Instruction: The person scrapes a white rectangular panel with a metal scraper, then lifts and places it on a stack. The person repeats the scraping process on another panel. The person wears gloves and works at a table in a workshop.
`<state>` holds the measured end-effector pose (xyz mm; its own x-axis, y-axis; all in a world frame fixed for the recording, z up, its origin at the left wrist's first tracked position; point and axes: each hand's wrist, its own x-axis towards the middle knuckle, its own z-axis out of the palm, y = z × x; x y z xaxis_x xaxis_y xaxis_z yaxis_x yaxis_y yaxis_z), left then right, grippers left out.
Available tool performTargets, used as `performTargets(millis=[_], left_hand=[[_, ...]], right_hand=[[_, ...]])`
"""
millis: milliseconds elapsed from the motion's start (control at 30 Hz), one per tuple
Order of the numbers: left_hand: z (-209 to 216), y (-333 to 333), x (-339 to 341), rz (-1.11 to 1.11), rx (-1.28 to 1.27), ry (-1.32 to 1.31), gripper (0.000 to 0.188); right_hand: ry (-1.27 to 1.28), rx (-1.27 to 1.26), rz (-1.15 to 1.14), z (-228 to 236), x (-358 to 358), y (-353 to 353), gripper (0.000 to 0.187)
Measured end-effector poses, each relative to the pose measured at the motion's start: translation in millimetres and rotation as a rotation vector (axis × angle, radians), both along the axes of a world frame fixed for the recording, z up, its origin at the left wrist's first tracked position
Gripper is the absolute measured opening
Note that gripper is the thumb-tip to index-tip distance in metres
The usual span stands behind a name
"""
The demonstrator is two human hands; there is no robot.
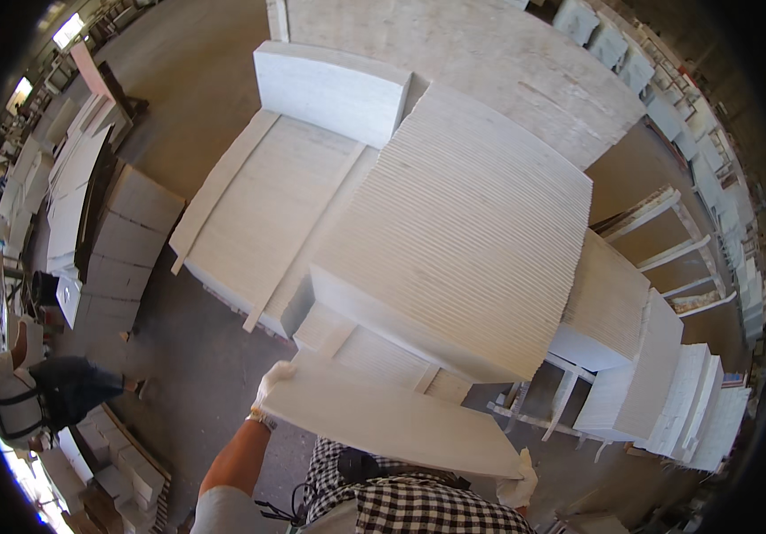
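A long, thin white stone slab (392,416) is held level in front of my body. My left hand (274,383), in a white glove, grips its left end, fingers bent over the corner. At the opposite end my right hand (516,482), also gloved, is closed on the slab's near right corner; part of that hand is hidden. Just beyond stands a large stack of slabs (472,231) set on edge, their thin edges forming close ridges. Below the held slab, a lower row of slabs (378,350) with wooden strips across it is partly covered.
Left of the tall stack, wooden battens (312,233) lie across a lower slab pile (267,191). A big upright sheet (463,53) stands behind. More slab stacks (632,374) and a metal frame rack (672,240) are right. Another person (53,392) bends at far left.
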<state>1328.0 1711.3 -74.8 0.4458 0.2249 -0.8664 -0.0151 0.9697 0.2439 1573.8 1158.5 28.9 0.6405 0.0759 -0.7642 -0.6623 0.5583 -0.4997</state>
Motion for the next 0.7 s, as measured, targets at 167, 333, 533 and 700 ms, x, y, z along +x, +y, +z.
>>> performTargets(millis=[167,333,533,700], left_hand=[[-45,40,45,-0.118,0.275,0.027,0.023],[-78,68,78,-0.351,0.444,0.12,0.017],[-127,89,89,-0.365,0.618,0.065,0.018],[-149,99,89,-0.322,0.614,0.014,0.018]], right_hand=[[-0.035,-0.067,0.047,-15,-4,33,0.083],[-0.006,-0.103,0.083,-33,10,59,0.079],[0.052,-0.065,0.044,-52,37,80,0.071],[0.031,-0.172,0.084,-61,55,95,0.073]])
